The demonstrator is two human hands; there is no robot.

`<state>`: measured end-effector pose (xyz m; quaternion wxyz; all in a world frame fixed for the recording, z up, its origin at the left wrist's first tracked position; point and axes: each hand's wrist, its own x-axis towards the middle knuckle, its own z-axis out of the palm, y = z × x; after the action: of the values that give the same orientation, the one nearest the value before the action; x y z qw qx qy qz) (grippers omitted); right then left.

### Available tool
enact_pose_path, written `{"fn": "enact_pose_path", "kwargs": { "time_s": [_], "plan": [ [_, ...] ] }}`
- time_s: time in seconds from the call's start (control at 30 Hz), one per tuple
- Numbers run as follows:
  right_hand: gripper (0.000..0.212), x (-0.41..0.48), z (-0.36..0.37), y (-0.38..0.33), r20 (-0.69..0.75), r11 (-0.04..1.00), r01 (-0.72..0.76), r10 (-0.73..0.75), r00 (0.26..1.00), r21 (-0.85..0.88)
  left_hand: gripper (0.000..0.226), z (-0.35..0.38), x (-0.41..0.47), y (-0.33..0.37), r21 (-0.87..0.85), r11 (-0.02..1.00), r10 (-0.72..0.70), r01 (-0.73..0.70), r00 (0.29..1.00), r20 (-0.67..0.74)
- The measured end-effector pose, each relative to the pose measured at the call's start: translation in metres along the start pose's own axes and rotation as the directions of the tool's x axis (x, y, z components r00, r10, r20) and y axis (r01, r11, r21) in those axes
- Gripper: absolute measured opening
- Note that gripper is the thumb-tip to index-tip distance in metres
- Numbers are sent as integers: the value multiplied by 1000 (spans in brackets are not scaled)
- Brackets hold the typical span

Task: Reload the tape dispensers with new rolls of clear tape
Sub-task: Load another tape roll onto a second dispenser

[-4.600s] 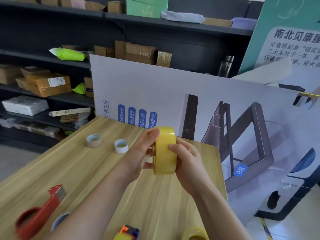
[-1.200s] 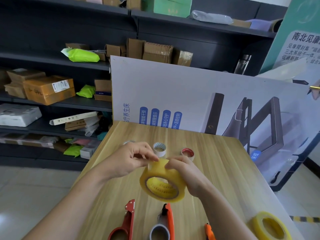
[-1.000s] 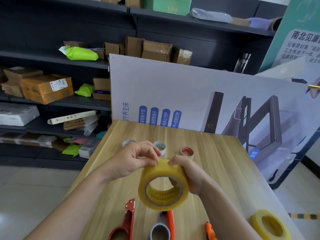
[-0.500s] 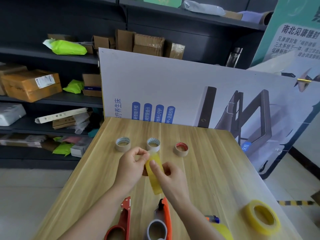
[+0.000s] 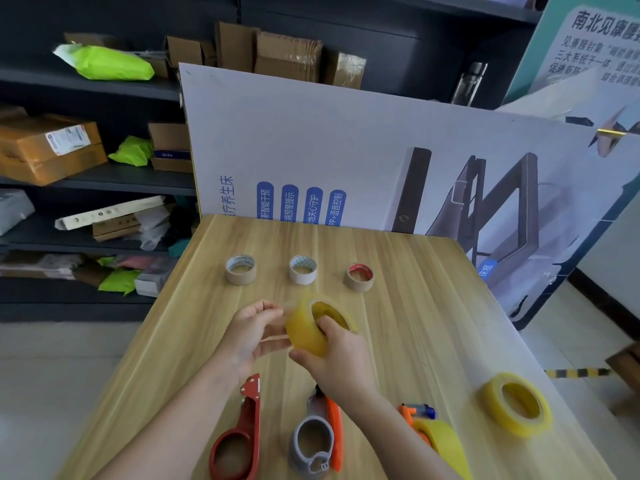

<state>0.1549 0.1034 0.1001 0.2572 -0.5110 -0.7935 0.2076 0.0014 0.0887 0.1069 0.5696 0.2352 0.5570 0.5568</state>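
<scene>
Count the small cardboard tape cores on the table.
3, in a far row: left core, middle core, red-rimmed right core. None seems hidden.

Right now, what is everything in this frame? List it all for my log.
held tape roll: one, yellowish clear, in both hands above the table
loose tape roll: one, yellowish, flat on the table's right
empty cores: three, brown or white, rowed at the far side
red dispenser: one, red, near edge, empty
grey dispenser: one, grey and orange, beside the red one, empty
orange dispenser: one, orange and blue, near right, roll seemingly mounted
table: one, light wood
poster board: one, white, behind the table
shelves: dark, left background, holding cartons
left hand: pinches the held roll's loose end
right hand: grips the held roll
</scene>
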Motion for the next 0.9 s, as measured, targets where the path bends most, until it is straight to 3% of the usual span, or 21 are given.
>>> {"fn": "enact_pose_path", "kwargs": {
  "time_s": [0.07, 0.17, 0.23, 0.37, 0.43, 0.5, 0.6, 0.67, 0.77, 0.83, 0.9],
  "plan": [
    [37, -3, 3, 5, 4, 996, 56, -55, 998, -76, 17, 1, 0, -8, 6, 1000, -15, 15, 1000, 8],
    [38, -6, 13, 14, -6, 979, 135, -137, 991, -150, 53, 8, -2, -22, 134, 990, -47, 43, 998, 28],
    [37, -8, 23, 23, -14, 964, 195, -201, 980, -181, 65, 13, -1, -32, 228, 973, -40, 40, 999, -4],
    [40, -15, 36, 43, 89, 938, 263, -249, 964, -226, 54, 9, 7, -53, 172, 980, -97, 105, 994, -50],
    [40, -20, 37, 52, 111, 958, 244, -229, 967, -152, 47, 3, 7, -64, 141, 979, -143, 147, 989, -42],
    [43, -23, 33, 57, 90, 995, 100, -102, 991, 26, 40, -5, 6, -75, 165, 968, -183, 189, 982, -51],
    [29, -22, 29, 68, -11, 952, -229, 236, 972, 204, 40, -20, 5, -91, 231, 933, -276, 275, 961, -29],
    [22, -21, 33, 82, 39, 896, -419, 418, 908, 146, 36, -28, 4, -99, 299, 902, -329, 311, 944, 12],
    [35, -29, 53, 106, 281, 787, -616, 593, 755, -7, 33, -31, 3, -108, 420, 855, -379, 305, 919, 105],
    [42, -35, 65, 117, 364, 737, -673, 645, 672, -63, 36, -33, 3, -115, 485, 828, -403, 283, 901, 162],
    [43, -39, 72, 123, 401, 718, -690, 660, 635, -90, 39, -35, 5, -122, 525, 808, -421, 270, 887, 192]
  ]
}}
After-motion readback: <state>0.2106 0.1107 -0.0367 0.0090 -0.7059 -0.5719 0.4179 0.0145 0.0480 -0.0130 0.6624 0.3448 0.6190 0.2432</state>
